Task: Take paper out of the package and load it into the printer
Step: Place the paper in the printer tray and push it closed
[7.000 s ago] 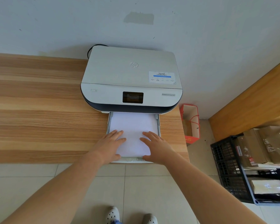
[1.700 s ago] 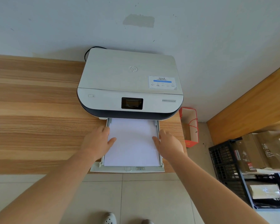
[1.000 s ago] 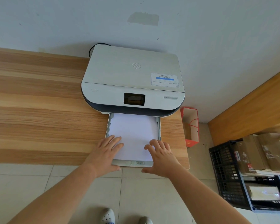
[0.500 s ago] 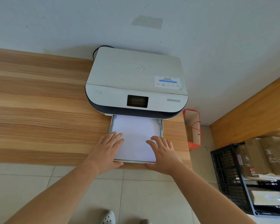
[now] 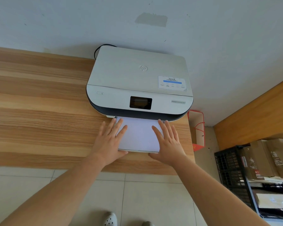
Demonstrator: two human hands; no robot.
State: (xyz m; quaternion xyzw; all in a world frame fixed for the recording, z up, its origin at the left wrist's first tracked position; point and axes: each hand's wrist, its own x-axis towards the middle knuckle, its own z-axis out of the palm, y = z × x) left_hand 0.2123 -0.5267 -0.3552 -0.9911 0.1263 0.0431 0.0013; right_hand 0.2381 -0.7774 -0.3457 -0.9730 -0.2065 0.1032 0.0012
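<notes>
A white printer (image 5: 137,79) with a dark screen stands on the wooden table (image 5: 39,111) against the wall. Its paper tray (image 5: 138,151) sticks out at the front, about half pushed in, with a stack of white paper (image 5: 140,134) lying in it. My left hand (image 5: 109,141) lies flat with spread fingers over the tray's left side, thumb at the front edge. My right hand (image 5: 167,141) lies flat the same way on the tray's right side. No paper package is in view.
A red paper bag (image 5: 197,129) stands on the floor right of the table. A black crate (image 5: 230,170) with cardboard boxes sits at the lower right beside a wooden panel (image 5: 252,115). A black cable (image 5: 98,48) runs behind the printer. My shoes show on the tiled floor (image 5: 153,201).
The tray with paper has slid further into the printer, with both flat hands moving forward on it. Earlier my hands were at the tray's sides, then came to its front.
</notes>
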